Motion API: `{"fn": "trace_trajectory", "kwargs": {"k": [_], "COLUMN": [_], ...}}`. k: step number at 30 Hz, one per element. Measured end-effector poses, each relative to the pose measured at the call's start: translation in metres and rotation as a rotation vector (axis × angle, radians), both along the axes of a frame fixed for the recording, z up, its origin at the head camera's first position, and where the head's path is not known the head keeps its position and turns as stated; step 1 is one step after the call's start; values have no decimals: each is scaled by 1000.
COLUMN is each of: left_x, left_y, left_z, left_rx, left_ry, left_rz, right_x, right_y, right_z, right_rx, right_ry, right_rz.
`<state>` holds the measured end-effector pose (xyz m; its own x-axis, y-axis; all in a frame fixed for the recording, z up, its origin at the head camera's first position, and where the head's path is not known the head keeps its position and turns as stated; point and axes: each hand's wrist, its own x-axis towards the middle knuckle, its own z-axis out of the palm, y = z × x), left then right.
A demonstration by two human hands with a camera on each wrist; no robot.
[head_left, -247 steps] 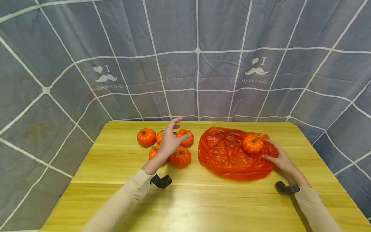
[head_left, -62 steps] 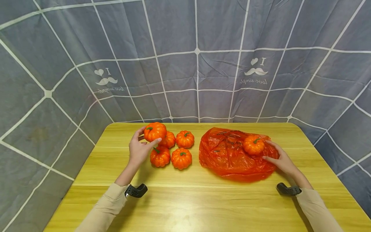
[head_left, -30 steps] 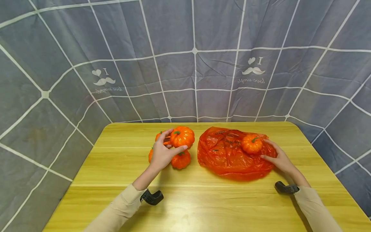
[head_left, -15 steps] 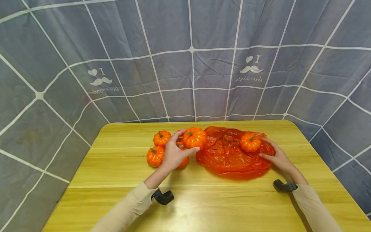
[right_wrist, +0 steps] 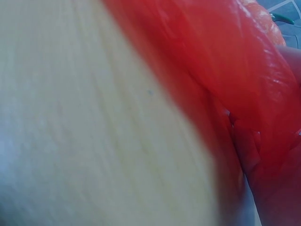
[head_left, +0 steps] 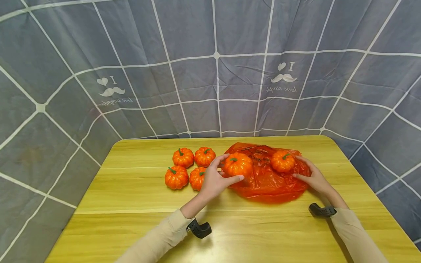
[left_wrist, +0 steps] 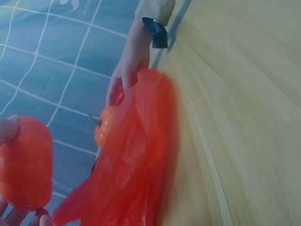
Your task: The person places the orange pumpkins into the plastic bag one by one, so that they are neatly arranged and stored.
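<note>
My left hand (head_left: 214,183) holds a small orange pumpkin (head_left: 239,165) with a green stem, thumb on the near side and fingers on the far side. In the head view this pumpkin overlaps the left part of a red plastic bag (head_left: 268,190). The left wrist view shows the held pumpkin (left_wrist: 28,165) apart from the bag (left_wrist: 141,146). My right hand (head_left: 316,179) grips the bag's right end, thumb and fingers curved about it. Another pumpkin (head_left: 283,161) lies on the bag, just left of the right fingertips. Bag folds (right_wrist: 268,94) partly hide the right fingers in the right wrist view.
Several more pumpkins (head_left: 176,177) stand close together on the wooden table (head_left: 131,197), left of the bag. A grey curtain (head_left: 194,84) with white lines hangs behind the table and along its sides.
The left hand, without a pumpkin 8.2 s ago, has picked up the leftmost pumpkin and carried it rightward past the others to the bag. The right hand stays at the bag's right end.
</note>
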<state>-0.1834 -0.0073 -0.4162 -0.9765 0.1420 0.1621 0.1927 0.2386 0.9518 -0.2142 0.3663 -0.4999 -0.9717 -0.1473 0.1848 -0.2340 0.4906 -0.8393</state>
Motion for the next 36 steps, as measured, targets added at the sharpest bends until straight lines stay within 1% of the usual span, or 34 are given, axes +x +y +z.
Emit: {"fn": "trace_trajectory", "kwargs": {"k": [4, 10, 15, 18, 23, 29, 36], "left_x": [-1, -6, -12, -16, -19, -23, -31], "left_y": [12, 29, 41, 47, 59, 74, 86], "left_z": [4, 8, 4, 1, 1, 2, -3], "left_rx": [3, 8, -9, -28, -61, -92, -135], "left_ry": [-16, 10, 20, 13, -13, -7, -15], "left_rz": [-12, -41, -55, -58, -57, -60, -35], "right_x": [1, 1, 1, 1, -1, 0, 0], "right_y": [-2, -2, -1, 0, 0, 1, -1], "right_z": [0, 1, 1, 0, 1, 2, 5], "right_rx": [-40, -48, -30, -24, -27, -8, -24], "right_ry": [-8, -36, -30, -31, -58, -62, -64], "right_rz": [4, -3, -5, -7, -5, -15, -10]}}
